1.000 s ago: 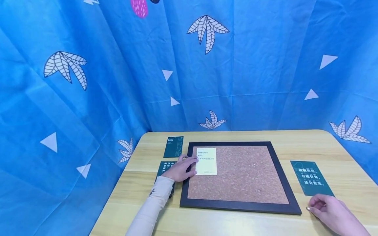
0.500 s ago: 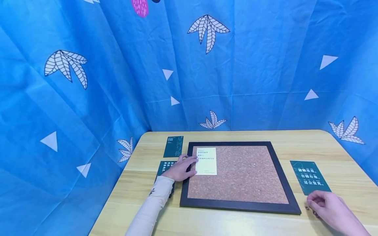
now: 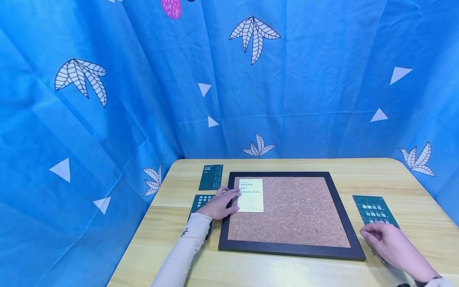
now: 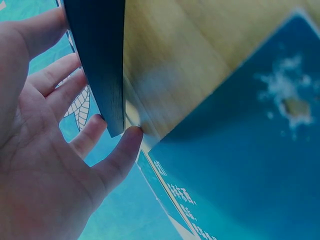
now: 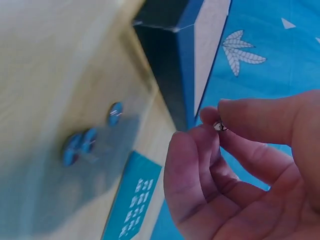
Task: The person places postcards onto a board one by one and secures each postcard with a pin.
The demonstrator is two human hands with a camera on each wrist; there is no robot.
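Note:
On the left part of the black-framed cork board (image 3: 294, 215) lies a pale yellow printed card (image 3: 252, 201). My left hand (image 3: 216, 205) reaches over the frame's left side, fingers spread and fingertips at the card's left edge. At the right, my right hand (image 3: 385, 241) is raised near the board's lower right corner, overlapping a green card (image 3: 371, 209). Its thumb and index finger pinch a small shiny thumbtack (image 5: 219, 126), mostly covered by the fingertips. Several more thumbtacks (image 5: 115, 113) lie on the wooden table below this hand.
Two more green cards lie left of the board: an upper card (image 3: 210, 177) near the back, and a lower card (image 3: 197, 204) partly under the left forearm. A blue patterned curtain (image 3: 305, 87) hangs behind the table (image 3: 287, 273).
My right hand has moved up and left from the tabletop with a thumbtack, leaving other thumbtacks in view below it. The left hand stays in place on the card.

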